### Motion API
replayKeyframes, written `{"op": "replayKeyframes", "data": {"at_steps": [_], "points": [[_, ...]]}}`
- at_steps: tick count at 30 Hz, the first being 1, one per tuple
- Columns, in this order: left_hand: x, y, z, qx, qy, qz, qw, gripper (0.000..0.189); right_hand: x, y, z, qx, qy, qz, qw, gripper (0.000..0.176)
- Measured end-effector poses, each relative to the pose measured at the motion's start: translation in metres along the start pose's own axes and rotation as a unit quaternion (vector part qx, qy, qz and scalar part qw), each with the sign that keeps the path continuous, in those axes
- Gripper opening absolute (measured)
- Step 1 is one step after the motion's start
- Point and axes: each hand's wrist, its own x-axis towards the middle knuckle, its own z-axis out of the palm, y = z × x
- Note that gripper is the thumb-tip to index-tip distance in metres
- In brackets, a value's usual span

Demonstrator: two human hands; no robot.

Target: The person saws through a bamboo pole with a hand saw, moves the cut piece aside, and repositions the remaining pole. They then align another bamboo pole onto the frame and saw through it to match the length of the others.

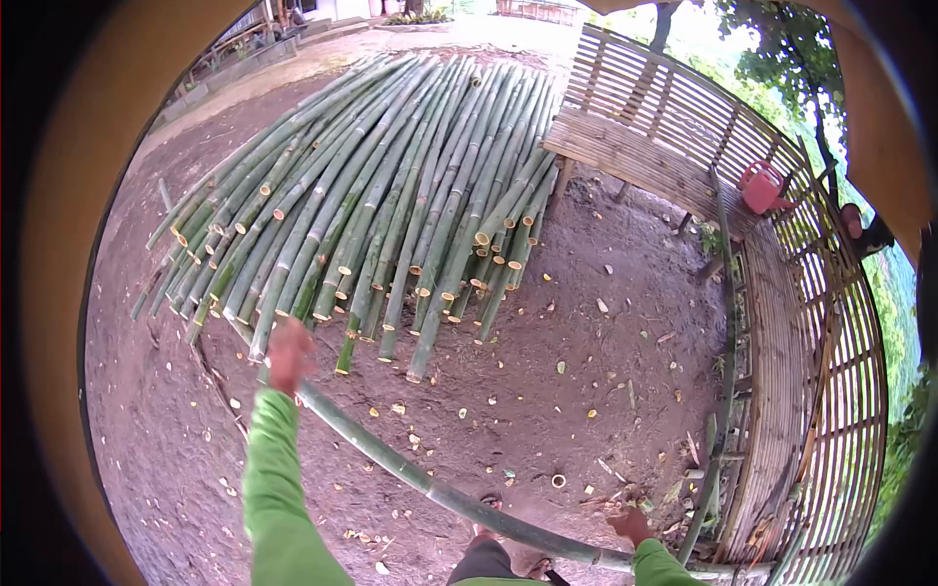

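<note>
A long green bamboo pole (428,485) runs in front of me, from the pile's near edge down to the lower right, passing over my feet in this view. My left hand (289,356), stretched forward and smeared by motion, is over the pole's far end, close to the cut ends of the stack; its fingers do not show clearly. Beside the pole's right part is my right hand (632,527), fingers apart and not wrapped around it. Ahead lies a large stack of cut bamboo poles (376,186), their hollow ends facing me.
A slatted bamboo bench (777,391) with a lattice backrest (845,361) lines the right side and turns along the back. A red plastic container (760,188) sits at its corner. Bamboo chips and a cut ring (558,481) dot the bare soil (547,410).
</note>
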Motion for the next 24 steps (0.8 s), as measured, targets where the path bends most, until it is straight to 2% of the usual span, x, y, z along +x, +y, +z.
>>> {"op": "replayKeyframes", "data": {"at_steps": [1, 2, 3, 4, 5, 6, 7, 8, 10, 14, 17, 18, 20, 22, 23, 24], "points": [[-0.017, -0.063, 0.022, 0.27, -0.156, 0.149, 0.938, 0.037, 0.0, 0.011, 0.018, -0.024, 0.016, -0.009, 1.0, 0.067], [-0.034, -0.124, 0.044, 0.448, -0.228, 0.355, 0.788, 0.022, 0.02, 0.055, 0.063, 0.052, -0.086, 0.011, 0.995, 0.066], [-0.1, -0.132, 0.089, 0.518, -0.305, 0.373, 0.707, 0.012, 0.007, 0.048, 0.055, 0.079, -0.099, 0.009, 0.992, 0.066], [-0.154, -0.187, 0.118, 0.485, -0.366, 0.26, 0.75, 0.011, -0.014, 0.029, 0.042, 0.106, -0.112, 0.007, 0.988, 0.066], [-0.213, -0.219, 0.131, 0.368, -0.469, 0.275, 0.755, 0.015, -0.03, 0.013, 0.03, 0.133, -0.124, 0.003, 0.983, 0.066], [-0.271, -0.235, 0.143, 0.238, -0.55, 0.236, 0.765, 0.018, -0.034, 0.022, 0.039, 0.195, -0.149, 0.041, 0.969, 0.065], [-0.324, -0.2, 0.152, 0.229, -0.597, 0.174, 0.749, 0.03, -0.037, 0.032, 0.049, 0.204, -0.146, 0.038, 0.967, 0.064], [-0.371, -0.229, 0.156, 0.273, -0.582, 0.147, 0.751, 0.04, -0.041, 0.04, 0.059, 0.215, -0.144, 0.033, 0.965, 0.064], [-0.413, -0.214, 0.163, 0.279, -0.649, 0.108, 0.7, 0.046, -0.057, 0.049, 0.061, 0.236, -0.171, 0.041, 0.956, 0.065], [-0.437, -0.21, 0.175, 0.256, -0.786, 0.077, 0.557, 0.055, -0.07, 0.098, 0.099, 0.287, -0.173, 0.067, 0.94, 0.075], [-0.441, -0.211, 0.173, 0.358, -0.782, 0.131, 0.492, 0.058, -0.1, 0.148, 0.135, 0.397, -0.137, 0.082, 0.904, 0.075], [-0.453, -0.199, 0.175, 0.392, -0.778, 0.126, 0.474, 0.058, -0.116, 0.163, 0.14, 0.464, -0.159, 0.084, 0.868, 0.078], [-0.477, -0.17, 0.178, 0.457, -0.769, 0.117, 0.431, 0.058, -0.155, 0.189, 0.153, 0.47, -0.148, 0.096, 0.865, 0.077], [-0.509, -0.157, 0.181, 0.476, -0.757, 0.138, 0.426, 0.057, -0.199, 0.229, 0.184, 0.489, -0.145, 0.115, 0.852, 0.073], [-0.527, -0.155, 0.19, 0.479, -0.763, 0.156, 0.405, 0.056, -0.222, 0.253, 0.205, 0.5, -0.128, 0.117, 0.849, 0.073], [-0.542, -0.162, 0.201, 0.488, -0.767, 0.171, 0.381, 0.055, -0.251, 0.264, 0.214, 0.461, -0.102, 0.132, 0.872, 0.071]]}}
